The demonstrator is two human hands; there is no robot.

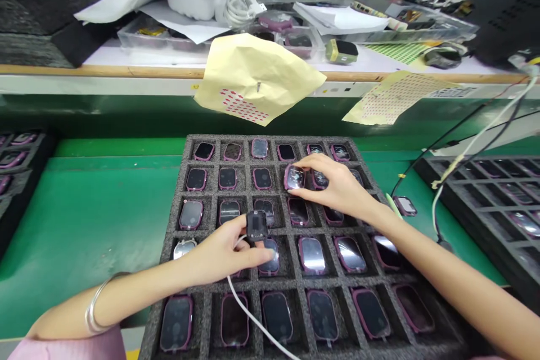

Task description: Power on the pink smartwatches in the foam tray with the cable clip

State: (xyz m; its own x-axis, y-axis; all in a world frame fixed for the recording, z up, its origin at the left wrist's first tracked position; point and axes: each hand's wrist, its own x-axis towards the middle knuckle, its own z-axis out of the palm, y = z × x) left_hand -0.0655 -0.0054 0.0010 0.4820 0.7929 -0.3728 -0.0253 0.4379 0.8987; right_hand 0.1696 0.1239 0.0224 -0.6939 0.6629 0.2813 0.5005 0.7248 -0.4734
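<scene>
A dark grey foam tray (248, 234) with square compartments holds rows of smartwatch bodies with purple frames and dark screens. In my left hand (236, 253) is a small black charging dock (256, 225) on a white cable (257, 323), held above the tray's middle. My left thumb lies over a watch (270, 259) in the compartment below; whether it touches the screen I cannot tell. My right hand (333, 183) pinches a purple-framed watch (294, 178) by its right side, at a compartment in the second row. That watch's screen is lit.
More foam trays of watches stand at the left (25, 163) and right (498, 191) on the green bench (101, 197). One loose watch (405, 206) lies beside the right tray. Cables (468, 152) hang there. Papers, clear boxes and a coiled cable (242, 8) crowd the shelf (160, 71).
</scene>
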